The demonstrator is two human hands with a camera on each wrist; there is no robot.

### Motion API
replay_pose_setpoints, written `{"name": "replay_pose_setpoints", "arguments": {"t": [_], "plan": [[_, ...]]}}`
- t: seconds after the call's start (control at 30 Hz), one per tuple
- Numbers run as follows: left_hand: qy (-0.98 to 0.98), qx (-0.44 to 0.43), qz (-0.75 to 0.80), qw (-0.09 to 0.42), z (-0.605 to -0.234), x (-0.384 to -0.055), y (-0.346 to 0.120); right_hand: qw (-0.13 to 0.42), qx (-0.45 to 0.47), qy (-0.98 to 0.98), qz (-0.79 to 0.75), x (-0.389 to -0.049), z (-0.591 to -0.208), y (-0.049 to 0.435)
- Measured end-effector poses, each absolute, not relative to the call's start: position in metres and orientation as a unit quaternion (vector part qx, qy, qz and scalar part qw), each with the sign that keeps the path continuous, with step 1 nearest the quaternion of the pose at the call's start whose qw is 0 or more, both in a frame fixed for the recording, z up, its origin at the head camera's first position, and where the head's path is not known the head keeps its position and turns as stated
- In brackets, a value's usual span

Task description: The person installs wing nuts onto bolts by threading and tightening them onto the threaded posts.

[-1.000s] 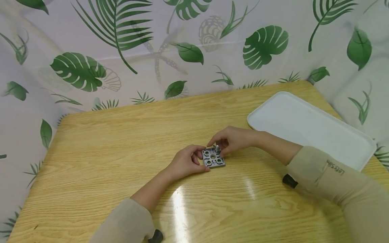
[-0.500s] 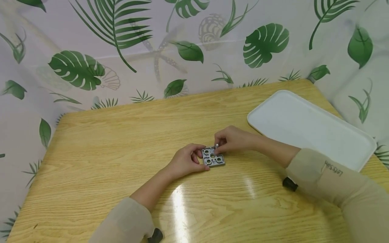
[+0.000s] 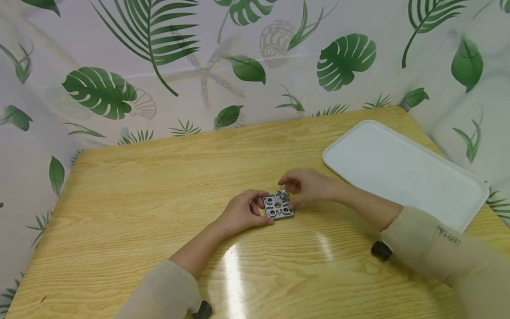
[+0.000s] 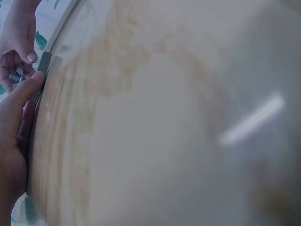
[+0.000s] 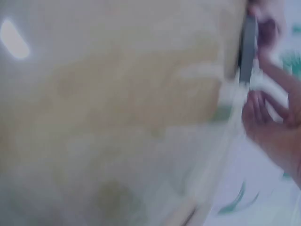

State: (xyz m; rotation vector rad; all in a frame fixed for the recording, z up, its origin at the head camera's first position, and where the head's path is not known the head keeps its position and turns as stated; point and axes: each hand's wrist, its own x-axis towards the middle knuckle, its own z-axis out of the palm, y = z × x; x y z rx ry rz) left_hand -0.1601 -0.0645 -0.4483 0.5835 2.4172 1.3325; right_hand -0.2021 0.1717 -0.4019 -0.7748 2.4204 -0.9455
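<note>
A square grey metal plate [image 3: 278, 211] with several round holes lies on the wooden table. My left hand [image 3: 244, 209] holds it at the left, thumb at the near corner and fingers at the far one. From the plate's far right corner rises a small silver wing screw [image 3: 283, 195]; its wings show in the left wrist view [image 4: 19, 76]. Around that screw my right hand [image 3: 312, 186] has its fingers spread, the forefinger beyond it and the thumb low by the plate's right edge. Seen edge-on in the right wrist view, the plate [image 5: 248, 49] is a dark bar.
A white rectangular tray [image 3: 398, 164] lies at the right rear of the wooden table [image 3: 159, 186], beyond my right forearm. Behind the table hangs a leaf-printed cloth [image 3: 239, 40]. Glare streaks the tabletop near the front.
Half a second ago my right fingers pinched the wing screw; now they are spread apart from it. The left hand and the plate have stayed in place.
</note>
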Motion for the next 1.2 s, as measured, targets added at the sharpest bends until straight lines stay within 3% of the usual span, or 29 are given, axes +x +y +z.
{"name": "replay_pose_setpoints", "arguments": {"t": [0.23,0.57,0.73,0.87,1.2], "plan": [[0.847,0.199,0.465,0.162,-0.448,-0.160,-0.063,0.369,-0.353,0.754,-0.414,-0.244,-0.407,0.186],[0.846,0.198,0.466,0.167,-0.449,-0.158,-0.063,0.448,-0.361,0.716,-0.396,-0.258,-0.407,0.169],[0.847,0.202,0.464,0.162,-0.448,-0.159,-0.064,0.427,-0.345,0.730,-0.407,-0.256,-0.410,0.167],[0.848,0.204,0.463,0.158,-0.449,-0.160,-0.064,0.380,-0.347,0.749,-0.417,-0.248,-0.412,0.169],[0.846,0.210,0.464,0.157,-0.451,-0.159,-0.064,0.181,-0.270,0.880,-0.347,-0.203,-0.414,0.163]]}}
